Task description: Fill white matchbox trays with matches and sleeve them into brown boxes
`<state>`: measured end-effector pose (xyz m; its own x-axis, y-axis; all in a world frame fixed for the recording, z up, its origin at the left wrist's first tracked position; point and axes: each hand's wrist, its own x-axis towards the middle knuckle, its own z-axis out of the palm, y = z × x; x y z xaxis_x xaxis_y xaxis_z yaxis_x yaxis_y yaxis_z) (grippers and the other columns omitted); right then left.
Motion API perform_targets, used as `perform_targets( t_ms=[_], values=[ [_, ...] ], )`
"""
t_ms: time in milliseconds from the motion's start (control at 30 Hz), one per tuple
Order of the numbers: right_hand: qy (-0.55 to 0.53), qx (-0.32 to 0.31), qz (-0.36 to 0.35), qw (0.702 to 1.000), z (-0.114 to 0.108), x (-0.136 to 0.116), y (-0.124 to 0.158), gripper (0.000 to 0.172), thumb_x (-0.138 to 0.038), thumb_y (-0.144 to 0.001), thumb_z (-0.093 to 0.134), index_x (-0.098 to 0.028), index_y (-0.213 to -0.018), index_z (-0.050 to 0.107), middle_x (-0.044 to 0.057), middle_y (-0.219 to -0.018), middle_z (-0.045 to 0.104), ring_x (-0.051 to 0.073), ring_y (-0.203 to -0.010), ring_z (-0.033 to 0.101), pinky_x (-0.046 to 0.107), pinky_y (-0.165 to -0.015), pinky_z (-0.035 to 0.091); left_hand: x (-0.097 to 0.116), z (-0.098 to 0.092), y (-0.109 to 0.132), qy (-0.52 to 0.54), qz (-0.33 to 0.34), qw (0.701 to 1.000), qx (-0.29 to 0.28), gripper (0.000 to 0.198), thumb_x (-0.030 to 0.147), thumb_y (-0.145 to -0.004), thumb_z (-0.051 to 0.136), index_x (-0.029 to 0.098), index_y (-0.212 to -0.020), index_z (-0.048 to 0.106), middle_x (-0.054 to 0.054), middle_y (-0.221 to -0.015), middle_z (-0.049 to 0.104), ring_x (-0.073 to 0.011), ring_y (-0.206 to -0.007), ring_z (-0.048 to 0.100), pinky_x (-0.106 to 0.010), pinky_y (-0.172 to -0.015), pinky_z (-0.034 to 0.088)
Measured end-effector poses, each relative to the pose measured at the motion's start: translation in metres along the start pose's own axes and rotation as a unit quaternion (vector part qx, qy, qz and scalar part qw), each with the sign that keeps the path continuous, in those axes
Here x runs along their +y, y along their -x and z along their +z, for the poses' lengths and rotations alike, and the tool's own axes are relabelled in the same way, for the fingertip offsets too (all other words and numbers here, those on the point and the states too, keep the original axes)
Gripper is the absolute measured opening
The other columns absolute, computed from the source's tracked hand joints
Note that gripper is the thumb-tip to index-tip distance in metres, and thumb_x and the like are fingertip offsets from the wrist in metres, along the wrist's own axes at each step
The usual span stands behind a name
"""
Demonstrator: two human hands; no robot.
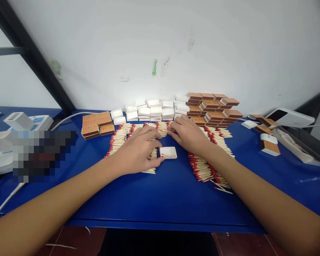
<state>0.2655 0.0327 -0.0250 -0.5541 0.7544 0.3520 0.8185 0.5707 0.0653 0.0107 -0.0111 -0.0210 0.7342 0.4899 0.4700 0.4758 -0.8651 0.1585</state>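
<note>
A small white matchbox tray (168, 150) with a few red-tipped matches (169, 156) in it lies on the blue table. My left hand (141, 149) curves around its left end, thumb and index finger at the two left corners. Beyond the tray, my right hand (188, 133) has its fingers bent and its fingertips closed at the row of matches (162, 128); what lies between them is mostly hidden. Loose matches (120, 138) spread under and beside my left hand. Another thick pile of matches (201, 167) lies beneath my right forearm.
White empty trays (150, 111) are stacked along the wall, beside piled brown matchbox sleeves (210, 106). Closed matchboxes (96, 124) stand to the left. A power strip (40, 122) and a blurred-out dark object (42, 154) are farther left. At right are loose box parts (269, 145) and a white device (290, 117).
</note>
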Motion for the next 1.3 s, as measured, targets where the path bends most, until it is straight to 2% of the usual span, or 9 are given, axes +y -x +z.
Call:
perform_targets(
  t_ms=[233, 367, 433, 600, 767, 967, 1133, 1300],
  values=[
    [-0.023, 0.044, -0.009, 0.999, -0.004, 0.008, 0.003, 0.02, -0.024, -0.107, 0.057, -0.018, -0.098, 0.074, 0.016, -0.099, 0.07, 0.034, -0.102, 0.056, 0.048, -0.092, 0.047, -0.002, -0.001, 0.0, 0.0, -0.005, 1.0, -0.003, 0.023, 0.039, -0.101, 0.076, 0.017, -0.106, 0.079, -0.013, -0.13, 0.075, -0.0358, -0.136, 0.061, -0.057, -0.116, 0.051],
    [-0.085, 0.082, 0.006, 0.993, -0.018, 0.013, 0.01, 0.02, -0.03, -0.107, 0.061, -0.02, -0.097, 0.075, 0.012, -0.094, 0.069, 0.031, -0.098, 0.06, 0.045, -0.089, 0.048, -0.001, -0.002, 0.001, -0.001, -0.022, 1.0, -0.01, 0.022, 0.039, -0.1, 0.077, 0.019, -0.108, 0.079, -0.013, -0.131, 0.075, -0.0359, -0.138, 0.06, -0.059, -0.117, 0.05],
    [-0.131, 0.074, 0.004, 0.989, -0.03, 0.012, 0.016, 0.018, -0.032, -0.105, 0.065, -0.022, -0.095, 0.076, 0.01, -0.092, 0.068, 0.028, -0.093, 0.062, 0.041, -0.083, 0.047, -0.001, -0.002, 0.001, -0.007, -0.033, 0.999, -0.011, 0.022, 0.039, -0.1, 0.077, 0.019, -0.109, 0.08, -0.013, -0.132, 0.075, -0.0365, -0.139, 0.06, -0.06, -0.118, 0.049],
    [-0.208, 0.003, -0.024, 0.978, -0.054, -0.003, 0.029, 0.017, -0.034, -0.103, 0.068, -0.024, -0.094, 0.079, 0.005, -0.086, 0.066, 0.021, -0.078, 0.06, 0.035, -0.07, 0.043, -0.002, -0.004, 0.0, -0.035, -0.028, 0.999, 0.004, 0.022, 0.039, -0.101, 0.075, 0.018, -0.108, 0.079, -0.013, -0.133, 0.075, -0.0373, -0.139, 0.06, -0.058, -0.113, 0.052],
    [-0.206, -0.04, -0.048, 0.977, -0.049, -0.015, 0.034, 0.015, -0.023, -0.101, 0.067, -0.021, -0.096, 0.081, 0.005, -0.087, 0.065, 0.019, -0.079, 0.059, 0.033, -0.069, 0.042, -0.002, -0.005, 0.0, -0.049, -0.016, 0.998, 0.024, 0.022, 0.039, -0.101, 0.074, 0.018, -0.109, 0.079, -0.013, -0.13, 0.076, -0.0361, -0.138, 0.062, -0.055, -0.112, 0.052],
    [-0.203, -0.058, -0.048, 0.976, -0.04, -0.017, 0.036, 0.017, -0.02, -0.102, 0.065, -0.02, -0.1, 0.082, 0.006, -0.092, 0.066, 0.018, -0.077, 0.059, 0.032, -0.067, 0.041, -0.001, -0.004, -0.001, -0.026, -0.021, 0.999, 0.006, 0.023, 0.039, -0.101, 0.075, 0.018, -0.109, 0.08, -0.013, -0.131, 0.075, -0.0366, -0.139, 0.06, -0.058, -0.117, 0.05],
    [-0.218, -0.057, -0.044, 0.973, -0.036, -0.019, 0.037, 0.016, -0.021, -0.102, 0.065, -0.02, -0.1, 0.08, 0.006, -0.094, 0.067, 0.018, -0.079, 0.06, 0.032, -0.068, 0.042, 0.0, -0.004, -0.001, -0.019, -0.015, 1.0, 0.012, 0.021, 0.037, -0.1, 0.075, 0.017, -0.107, 0.079, -0.013, -0.129, 0.076, -0.0364, -0.137, 0.062, -0.059, -0.117, 0.051],
    [-0.232, -0.033, -0.017, 0.972, -0.038, -0.016, 0.031, 0.017, -0.025, -0.102, 0.065, -0.021, -0.091, 0.077, 0.004, -0.083, 0.067, 0.018, -0.075, 0.058, 0.033, -0.07, 0.042, 0.001, -0.004, -0.001, -0.014, -0.01, 1.0, 0.012, 0.02, 0.036, -0.1, 0.075, 0.019, -0.109, 0.079, -0.012, -0.13, 0.076, -0.0356, -0.138, 0.062, -0.057, -0.118, 0.051]
  ],
)
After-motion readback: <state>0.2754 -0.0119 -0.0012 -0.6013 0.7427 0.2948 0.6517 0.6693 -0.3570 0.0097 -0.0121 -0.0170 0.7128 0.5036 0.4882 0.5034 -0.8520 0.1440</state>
